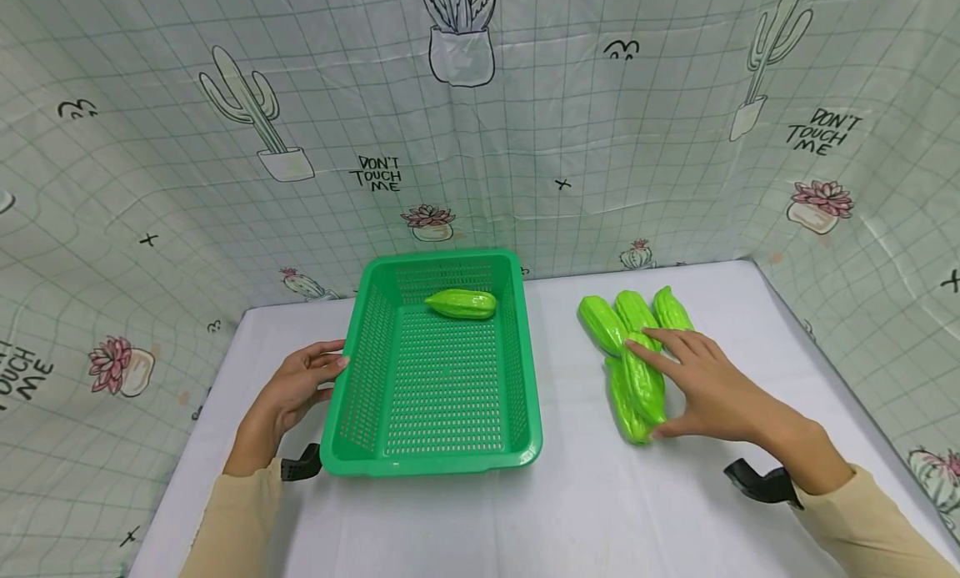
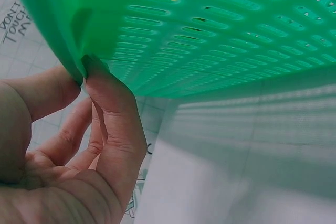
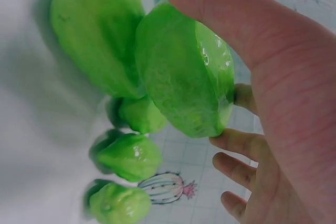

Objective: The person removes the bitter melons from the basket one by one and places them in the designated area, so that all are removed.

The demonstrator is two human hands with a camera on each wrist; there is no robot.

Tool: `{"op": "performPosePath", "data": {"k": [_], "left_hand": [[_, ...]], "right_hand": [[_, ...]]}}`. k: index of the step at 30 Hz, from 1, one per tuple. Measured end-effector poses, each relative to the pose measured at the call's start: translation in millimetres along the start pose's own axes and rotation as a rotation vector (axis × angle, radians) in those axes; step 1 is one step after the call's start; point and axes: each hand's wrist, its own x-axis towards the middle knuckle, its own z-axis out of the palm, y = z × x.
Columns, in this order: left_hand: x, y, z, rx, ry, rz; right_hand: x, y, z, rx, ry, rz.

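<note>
A green perforated plastic basket [image 1: 442,465] stands left of centre, tilted in the left wrist view. My left hand [image 1: 296,386] pinches its left rim between thumb and index finger [image 2: 118,114], the other fingers loosely bent below. Inside, near the basket's far end, lies one green star fruit [image 1: 461,304]. On the right, my right hand [image 1: 708,386] holds a shiny ribbed star fruit [image 3: 184,72] between thumb and fingertips. Another star fruit [image 3: 97,30] lies right against it. Beyond them are three more, including a star fruit [image 1: 600,324] at the left of the row.
A white cloth covers the table [image 1: 570,511]. Grid-patterned fabric [image 1: 487,144] with cactus drawings rises behind it and at both sides. Black wrist straps show at the left cuff [image 1: 302,463] and the right cuff [image 1: 761,484].
</note>
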Motion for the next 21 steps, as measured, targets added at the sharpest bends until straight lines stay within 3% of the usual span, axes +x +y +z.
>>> {"op": "performPosePath", "data": {"k": [21], "left_hand": [[-1.2,0.9,1.6,-0.003,0.001,0.008]], "right_hand": [[-21,20,9,0.023,-0.017,0.087]]}}
